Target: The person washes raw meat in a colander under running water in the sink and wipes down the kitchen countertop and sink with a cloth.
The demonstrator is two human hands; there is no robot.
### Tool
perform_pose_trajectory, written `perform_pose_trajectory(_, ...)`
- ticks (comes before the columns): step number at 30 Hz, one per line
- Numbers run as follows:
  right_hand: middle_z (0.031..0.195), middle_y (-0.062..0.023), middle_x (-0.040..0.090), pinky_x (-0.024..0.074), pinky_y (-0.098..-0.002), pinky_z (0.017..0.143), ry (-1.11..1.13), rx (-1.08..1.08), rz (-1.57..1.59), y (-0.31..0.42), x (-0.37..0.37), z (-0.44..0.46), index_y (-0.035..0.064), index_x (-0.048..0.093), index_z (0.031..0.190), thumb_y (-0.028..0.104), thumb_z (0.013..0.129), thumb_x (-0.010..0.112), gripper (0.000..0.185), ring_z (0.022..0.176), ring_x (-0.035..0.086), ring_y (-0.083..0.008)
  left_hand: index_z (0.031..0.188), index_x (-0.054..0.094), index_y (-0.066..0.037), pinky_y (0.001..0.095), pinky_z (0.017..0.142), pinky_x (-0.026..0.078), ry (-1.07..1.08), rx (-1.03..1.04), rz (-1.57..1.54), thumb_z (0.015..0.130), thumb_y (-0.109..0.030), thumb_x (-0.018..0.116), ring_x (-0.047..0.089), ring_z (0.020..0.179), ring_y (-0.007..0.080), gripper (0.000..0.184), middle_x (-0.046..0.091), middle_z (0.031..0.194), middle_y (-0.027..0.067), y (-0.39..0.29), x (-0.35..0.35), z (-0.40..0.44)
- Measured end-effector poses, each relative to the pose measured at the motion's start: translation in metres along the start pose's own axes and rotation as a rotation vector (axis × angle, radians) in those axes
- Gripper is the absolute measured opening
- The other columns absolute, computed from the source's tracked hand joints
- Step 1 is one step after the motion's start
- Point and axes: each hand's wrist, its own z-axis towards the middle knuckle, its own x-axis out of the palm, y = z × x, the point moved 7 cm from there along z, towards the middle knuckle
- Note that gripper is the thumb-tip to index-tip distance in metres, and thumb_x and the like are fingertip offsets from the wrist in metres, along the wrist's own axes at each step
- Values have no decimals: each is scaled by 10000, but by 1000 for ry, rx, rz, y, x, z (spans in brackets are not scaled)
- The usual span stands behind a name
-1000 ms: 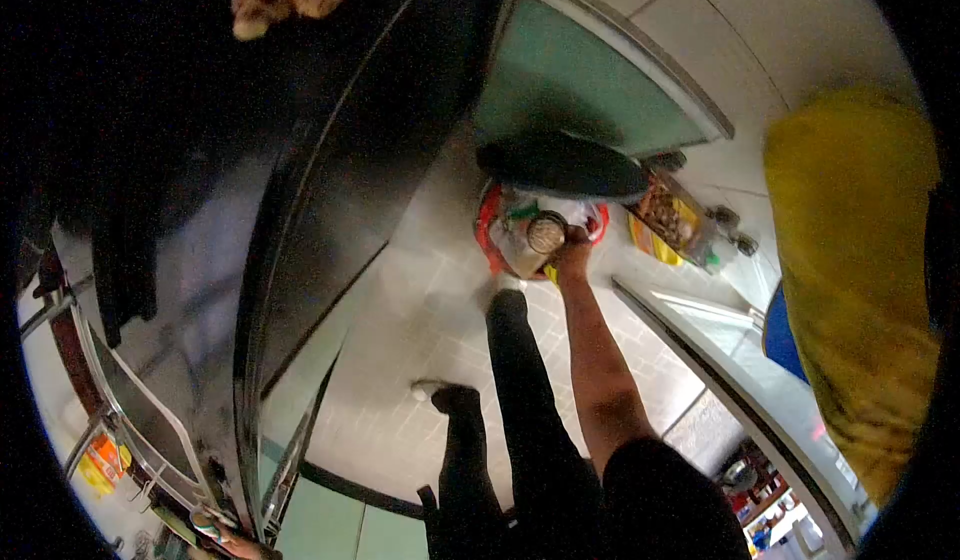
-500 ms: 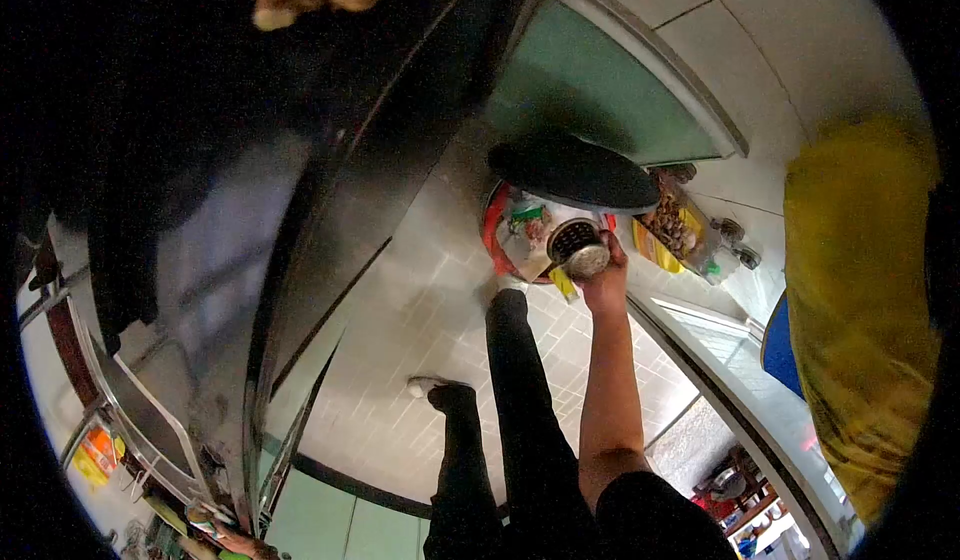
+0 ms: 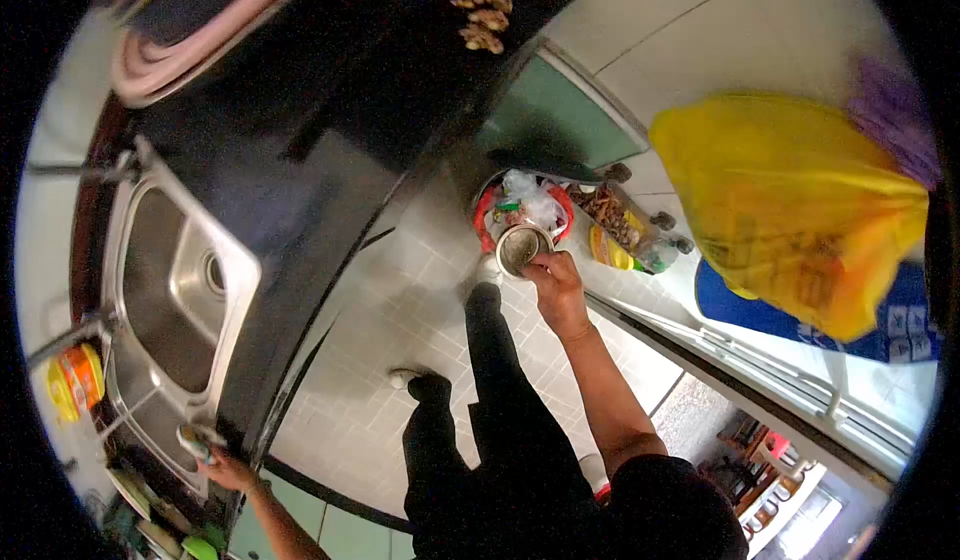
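Note:
My right hand (image 3: 558,290) grips the rim of a round metal strainer basket (image 3: 521,250), with the inside facing up. Below it is a trash bin with a red rim (image 3: 486,218), holding white plastic and other waste. The bin's dark lid (image 3: 548,166) is tilted up behind. At the lower left, my left hand (image 3: 230,470) is closed around a small whitish and green object (image 3: 196,443) by the sink's edge. The kind of that object is too blurred to tell.
The steel sink (image 3: 235,290) is set in a black counter (image 3: 330,175) bearing ginger pieces (image 3: 485,20). Beside the bin stands a clear container (image 3: 625,222) of brown pieces. A yellow bag (image 3: 790,200) hangs at right. Green cabinet doors (image 3: 560,110) border the tiled floor.
My right hand has drawn the strainer basket left, and its opening has turned upward. The bin's lid sits lower in view. The view has swung, showing more of the sink and my left hand.

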Motion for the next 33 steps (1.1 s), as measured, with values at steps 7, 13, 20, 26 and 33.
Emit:
perform_pose_trajectory(7, 832, -125, 604, 458, -375, 687, -163, -286, -17, 175, -59, 0, 39, 650, 780, -42, 644, 580, 173, 796, 574, -276, 1213, 495, -25, 365, 858, 455, 11, -25, 171, 769, -102, 666, 480, 1099, 251, 482, 498, 1175, 159, -176, -8, -47)
perform_pose_trajectory(13, 829, -115, 587, 454, -349, 703, -24, -278, 119, 281, -77, -32, 35, 634, 827, -79, 696, 593, 179, 767, 559, -274, 985, 661, -214, 400, 956, 361, 353, 412, -112, 617, 25, 617, 468, 1095, 307, 441, 520, 1194, 110, -201, 27, -69)
perform_pose_trajectory(20, 812, -125, 561, 456, -332, 671, 142, -425, 297, 416, -21, -56, 32, 614, 837, -99, 675, 603, 208, 767, 560, -281, 936, 647, -228, 406, 852, 392, 284, 394, 3, 608, 63, 584, 480, 1086, 263, 443, 527, 1194, 46, -97, -67, -34)
perform_pose_trajectory(26, 799, -120, 562, 460, -346, 679, 330, -465, 377, 492, 52, -48, 39, 611, 805, -61, 680, 627, 161, 763, 553, -291, 993, 631, -198, 418, 916, 347, 95, 180, 292, 590, 94, 562, 453, 1116, 285, 502, 539, 1167, 67, 21, -159, -6)
perform_pose_trajectory(33, 808, -139, 554, 456, -345, 692, 568, -443, 660, 597, 177, 5, 3, 599, 808, 14, 736, 607, 73, 762, 554, -299, 1073, 556, -32, 322, 761, 457, -304, -470, -466, 817, -28, 552, 576, 841, 226, 256, 598, 921, 104, 169, -203, 17)
